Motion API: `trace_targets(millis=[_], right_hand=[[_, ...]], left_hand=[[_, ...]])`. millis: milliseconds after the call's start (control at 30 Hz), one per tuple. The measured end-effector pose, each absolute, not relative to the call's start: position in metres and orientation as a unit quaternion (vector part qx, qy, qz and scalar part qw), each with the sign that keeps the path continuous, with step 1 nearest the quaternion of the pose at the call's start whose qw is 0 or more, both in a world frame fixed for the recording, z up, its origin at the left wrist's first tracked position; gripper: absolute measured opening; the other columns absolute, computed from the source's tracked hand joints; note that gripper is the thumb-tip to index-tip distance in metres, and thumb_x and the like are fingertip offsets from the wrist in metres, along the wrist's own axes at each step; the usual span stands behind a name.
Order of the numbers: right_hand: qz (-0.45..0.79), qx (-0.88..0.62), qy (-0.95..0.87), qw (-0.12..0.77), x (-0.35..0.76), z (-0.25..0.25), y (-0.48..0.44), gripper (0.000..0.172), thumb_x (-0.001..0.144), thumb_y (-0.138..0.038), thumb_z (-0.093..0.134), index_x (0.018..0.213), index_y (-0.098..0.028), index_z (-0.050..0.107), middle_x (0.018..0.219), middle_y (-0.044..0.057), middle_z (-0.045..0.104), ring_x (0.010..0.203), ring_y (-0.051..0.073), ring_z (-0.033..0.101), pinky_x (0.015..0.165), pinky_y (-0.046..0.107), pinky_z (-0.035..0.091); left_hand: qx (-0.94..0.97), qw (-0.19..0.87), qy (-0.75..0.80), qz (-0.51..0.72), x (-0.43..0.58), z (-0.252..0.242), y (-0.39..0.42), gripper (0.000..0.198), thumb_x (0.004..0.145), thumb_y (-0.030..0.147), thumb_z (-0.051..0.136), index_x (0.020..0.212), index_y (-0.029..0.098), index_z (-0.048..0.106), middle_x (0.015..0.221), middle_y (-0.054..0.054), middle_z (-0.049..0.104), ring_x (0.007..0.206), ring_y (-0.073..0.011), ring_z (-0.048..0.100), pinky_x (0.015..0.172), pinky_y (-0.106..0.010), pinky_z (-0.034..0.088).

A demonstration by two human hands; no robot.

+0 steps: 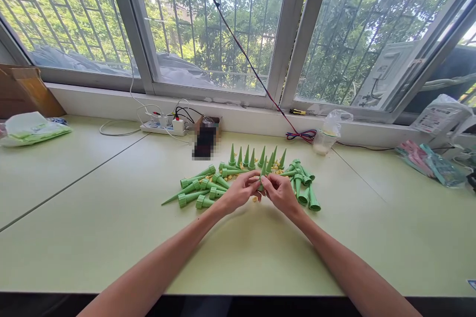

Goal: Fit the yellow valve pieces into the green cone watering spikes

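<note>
Both my left hand (242,189) and my right hand (279,191) are closed around one green plastic cone-shaped spike (264,168), point up, over the middle of the table. Fingers cover most of its wide lower end. Behind my hands several similar green cones (247,157) stand upright in a loose row. To the left lies a pile of green cones with ribbed caps (191,198). More cones (314,200) lie or lean in a heap on the right. Small yellow pieces (230,177) are scattered among them, and one yellow piece (255,199) lies just below my fingers.
On the pale green table (111,237) a power strip (163,128) with cables sits by the window sill. Beside it is a small box (210,126) with a blurred dark object. A bagged plastic cup (325,141) stands back right, near coiled wire (303,135). Plastic packets (431,163) lie far right.
</note>
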State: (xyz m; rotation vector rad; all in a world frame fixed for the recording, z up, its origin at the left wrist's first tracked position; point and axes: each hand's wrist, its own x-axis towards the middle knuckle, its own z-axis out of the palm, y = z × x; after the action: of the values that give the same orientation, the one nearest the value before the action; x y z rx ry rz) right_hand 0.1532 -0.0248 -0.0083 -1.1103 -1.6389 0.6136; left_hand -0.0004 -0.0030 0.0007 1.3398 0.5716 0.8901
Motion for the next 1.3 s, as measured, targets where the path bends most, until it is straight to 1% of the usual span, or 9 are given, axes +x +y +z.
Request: trace_targets(millis=[100, 200, 500, 733, 833, 933, 1067, 1167, 1300], right_hand=[[0.237, -0.454, -0.692, 0.509, 0.154, -0.007, -0.026, 0.038, 0.084, -0.04, 0.057, 0.056, -0.02, 0.043, 0.048, -0.005, 0.04, 0.045, 0.009, 0.033, 0.044, 0.023, 0.025], [0.213, -0.455, -0.705, 0.5, 0.154, -0.005, -0.028, 0.035, 0.082, -0.037, 0.06, 0.058, -0.02, 0.042, 0.049, -0.006, 0.035, 0.046, 0.009, 0.03, 0.045, 0.023, 0.023], [0.183, -0.458, -0.723, 0.484, 0.154, -0.004, -0.028, 0.036, 0.083, -0.036, 0.058, 0.057, -0.02, 0.039, 0.049, -0.007, 0.034, 0.046, 0.009, 0.03, 0.046, 0.023, 0.024], [0.19, -0.453, -0.725, 0.482, 0.155, -0.005, -0.027, 0.035, 0.085, -0.037, 0.057, 0.058, -0.019, 0.044, 0.05, -0.006, 0.036, 0.047, 0.009, 0.03, 0.048, 0.024, 0.024], [0.196, -0.455, -0.721, 0.485, 0.157, -0.006, -0.024, 0.035, 0.088, -0.04, 0.056, 0.06, -0.019, 0.048, 0.05, -0.005, 0.037, 0.047, 0.009, 0.031, 0.048, 0.024, 0.025], [0.186, -0.469, -0.712, 0.488, 0.16, -0.006, -0.022, 0.037, 0.09, -0.042, 0.052, 0.061, -0.019, 0.05, 0.051, -0.005, 0.038, 0.047, 0.01, 0.033, 0.049, 0.024, 0.027], [0.15, -0.474, -0.734, 0.463, 0.161, -0.006, -0.021, 0.033, 0.091, -0.038, 0.052, 0.065, -0.019, 0.052, 0.052, -0.004, 0.042, 0.048, 0.01, 0.035, 0.05, 0.024, 0.028], [0.148, -0.454, -0.777, 0.409, 0.16, -0.007, -0.024, 0.023, 0.087, -0.035, 0.059, 0.071, -0.019, 0.057, 0.052, -0.005, 0.045, 0.048, 0.01, 0.038, 0.051, 0.023, 0.03], [0.15, -0.449, -0.811, 0.344, 0.158, -0.009, -0.026, 0.013, 0.081, -0.029, 0.065, 0.076, -0.019, 0.061, 0.053, -0.005, 0.052, 0.049, 0.01, 0.043, 0.055, 0.022, 0.034]], left_hand=[[0.563, 0.68, 0.259, 0.393, 0.0, -0.002, -0.002, 0.06, 0.072, 0.047, 0.074, 0.113, 0.012, 0.05, 0.081, -0.004, 0.064, 0.063, -0.0125, 0.06, 0.062, -0.029, 0.048], [0.545, 0.693, 0.264, 0.391, 0.001, -0.003, -0.002, 0.061, 0.071, 0.044, 0.076, 0.115, 0.011, 0.051, 0.077, -0.002, 0.063, 0.06, -0.0105, 0.058, 0.064, -0.029, 0.048], [0.543, 0.699, 0.267, 0.381, 0.0, -0.001, -0.003, 0.055, 0.07, 0.044, 0.075, 0.11, 0.011, 0.055, 0.071, 0.0, 0.06, 0.057, -0.0091, 0.055, 0.061, -0.029, 0.046], [0.553, 0.679, 0.287, 0.389, -0.001, -0.002, 0.001, 0.049, 0.074, 0.04, 0.073, 0.109, 0.012, 0.054, 0.079, -0.003, 0.062, 0.061, -0.0109, 0.058, 0.058, -0.028, 0.049], [0.583, 0.631, 0.321, 0.4, -0.003, 0.002, 0.003, 0.042, 0.076, 0.04, 0.07, 0.103, 0.013, 0.053, 0.08, -0.003, 0.061, 0.06, -0.0119, 0.06, 0.053, -0.026, 0.049], [0.609, 0.572, 0.36, 0.416, -0.006, 0.006, 0.006, 0.036, 0.079, 0.042, 0.065, 0.097, 0.013, 0.053, 0.08, -0.003, 0.06, 0.054, -0.01, 0.058, 0.046, -0.023, 0.046], [0.651, 0.453, 0.425, 0.436, -0.011, 0.007, 0.011, 0.03, 0.082, 0.041, 0.059, 0.093, 0.014, 0.053, 0.086, -0.006, 0.063, 0.042, -0.0073, 0.053, 0.038, -0.022, 0.04], [0.701, 0.361, 0.441, 0.429, -0.013, 0.006, 0.011, 0.026, 0.082, 0.04, 0.058, 0.091, 0.016, 0.055, 0.09, -0.006, 0.066, 0.038, -0.0055, 0.048, 0.04, -0.023, 0.04], [0.737, 0.289, 0.462, 0.4, -0.014, 0.006, 0.009, 0.02, 0.082, 0.037, 0.057, 0.088, 0.017, 0.057, 0.087, -0.006, 0.068, 0.048, -0.0096, 0.054, 0.048, -0.024, 0.044]])
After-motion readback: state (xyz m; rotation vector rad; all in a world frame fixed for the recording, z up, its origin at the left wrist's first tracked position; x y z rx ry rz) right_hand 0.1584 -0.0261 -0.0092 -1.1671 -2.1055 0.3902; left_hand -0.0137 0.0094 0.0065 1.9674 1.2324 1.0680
